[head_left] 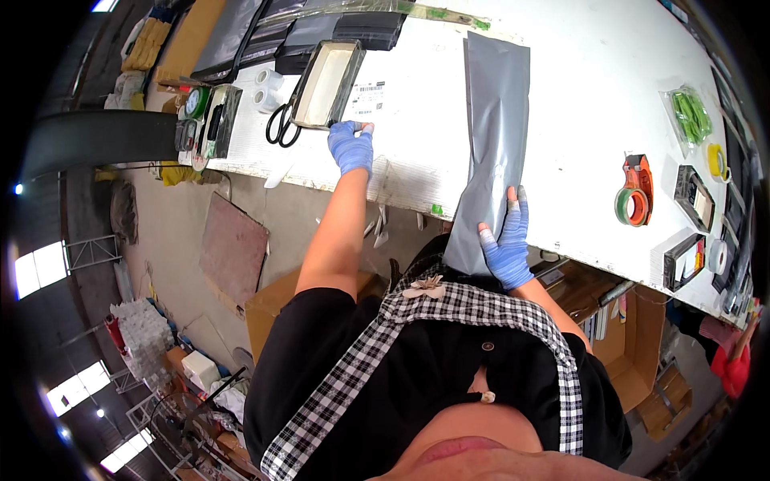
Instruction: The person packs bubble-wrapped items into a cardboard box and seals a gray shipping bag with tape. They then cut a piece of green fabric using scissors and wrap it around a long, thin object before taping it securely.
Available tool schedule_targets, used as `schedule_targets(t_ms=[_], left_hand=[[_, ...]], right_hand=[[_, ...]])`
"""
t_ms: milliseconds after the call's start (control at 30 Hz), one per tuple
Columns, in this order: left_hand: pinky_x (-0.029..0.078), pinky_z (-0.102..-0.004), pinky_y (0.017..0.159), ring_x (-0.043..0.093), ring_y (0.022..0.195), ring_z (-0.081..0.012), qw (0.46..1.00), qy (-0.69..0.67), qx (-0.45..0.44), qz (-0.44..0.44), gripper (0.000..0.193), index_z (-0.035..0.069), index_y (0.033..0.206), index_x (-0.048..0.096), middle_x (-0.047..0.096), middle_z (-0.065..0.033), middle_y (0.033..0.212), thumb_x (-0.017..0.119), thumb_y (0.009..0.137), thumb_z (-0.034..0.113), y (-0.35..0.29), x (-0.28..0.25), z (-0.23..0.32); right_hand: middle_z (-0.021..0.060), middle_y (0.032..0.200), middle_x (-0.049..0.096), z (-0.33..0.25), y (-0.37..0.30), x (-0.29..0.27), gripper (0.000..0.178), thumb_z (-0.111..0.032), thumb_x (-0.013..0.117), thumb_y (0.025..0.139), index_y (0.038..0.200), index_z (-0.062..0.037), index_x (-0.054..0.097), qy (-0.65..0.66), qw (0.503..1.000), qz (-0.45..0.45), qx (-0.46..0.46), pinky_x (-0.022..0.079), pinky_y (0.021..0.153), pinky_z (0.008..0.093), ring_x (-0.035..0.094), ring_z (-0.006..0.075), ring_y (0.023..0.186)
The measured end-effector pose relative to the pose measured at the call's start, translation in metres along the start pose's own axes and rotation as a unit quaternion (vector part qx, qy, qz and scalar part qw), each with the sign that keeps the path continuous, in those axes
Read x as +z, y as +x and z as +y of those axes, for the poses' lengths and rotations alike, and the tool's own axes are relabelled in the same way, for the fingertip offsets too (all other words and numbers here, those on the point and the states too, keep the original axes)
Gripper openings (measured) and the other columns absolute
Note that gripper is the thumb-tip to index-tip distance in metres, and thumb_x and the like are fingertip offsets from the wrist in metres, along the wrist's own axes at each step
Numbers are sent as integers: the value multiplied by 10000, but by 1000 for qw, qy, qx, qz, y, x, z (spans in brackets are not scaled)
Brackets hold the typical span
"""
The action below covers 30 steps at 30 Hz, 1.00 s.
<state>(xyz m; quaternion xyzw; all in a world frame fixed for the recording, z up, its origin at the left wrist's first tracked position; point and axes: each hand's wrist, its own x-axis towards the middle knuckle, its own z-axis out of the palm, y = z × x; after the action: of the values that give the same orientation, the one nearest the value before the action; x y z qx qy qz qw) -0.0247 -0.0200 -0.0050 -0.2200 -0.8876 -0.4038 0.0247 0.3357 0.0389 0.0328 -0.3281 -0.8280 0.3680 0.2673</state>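
Note:
A long grey plastic mailing bag lies lengthwise on the white table, its near end hanging over the front edge towards me. My right hand, in a blue glove with bare fingertips, rests on that near part with thumb and fingers spread. My left hand, gloved the same way, is at the near end of a shallow open box. Its fingers are curled together below a white printed label; whether they pinch anything is hidden. Black-handled scissors lie left of the box, partly under it.
Stacked grey and black bags lie at the far left, with clear tape rolls nearer. On the right are an orange tape dispenser, a bag of green bands, yellow tape and small boxes. A cardboard box stands below the edge.

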Motion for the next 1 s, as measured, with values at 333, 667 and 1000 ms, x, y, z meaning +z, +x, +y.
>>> schedule_targets(t_ms=[333, 667, 1000], left_hand=[[408, -346, 730, 503, 843, -202, 914, -115, 385, -54, 170, 137, 827, 609, 536, -11, 916, 749, 741, 97, -110, -64, 139], [448, -207, 700, 516, 819, -94, 734, -458, -169, -473, 381, -11, 1169, 533, 590, -64, 974, 651, 851, 163, -158, -38, 145], [405, -162, 566, 520, 655, -51, 701, -465, -261, -473, 122, 54, 965, 592, 620, -36, 810, 624, 861, 110, -152, -32, 150]], right_hand=[[136, 1092, 609, -54, 49, -40, 477, -272, 672, 866, 1239, 3, 556, 279, 958, -41, 53, 473, 904, 332, 574, 216, 1009], [104, 958, 689, -25, 59, -57, 282, -180, 611, 923, 1107, 29, 651, 332, 897, -34, 291, 522, 722, 245, 627, 124, 838], [71, 953, 696, -14, 64, -56, 259, -141, 615, 915, 1104, 31, 659, 403, 883, 30, 241, 505, 702, 219, 617, 93, 810]])
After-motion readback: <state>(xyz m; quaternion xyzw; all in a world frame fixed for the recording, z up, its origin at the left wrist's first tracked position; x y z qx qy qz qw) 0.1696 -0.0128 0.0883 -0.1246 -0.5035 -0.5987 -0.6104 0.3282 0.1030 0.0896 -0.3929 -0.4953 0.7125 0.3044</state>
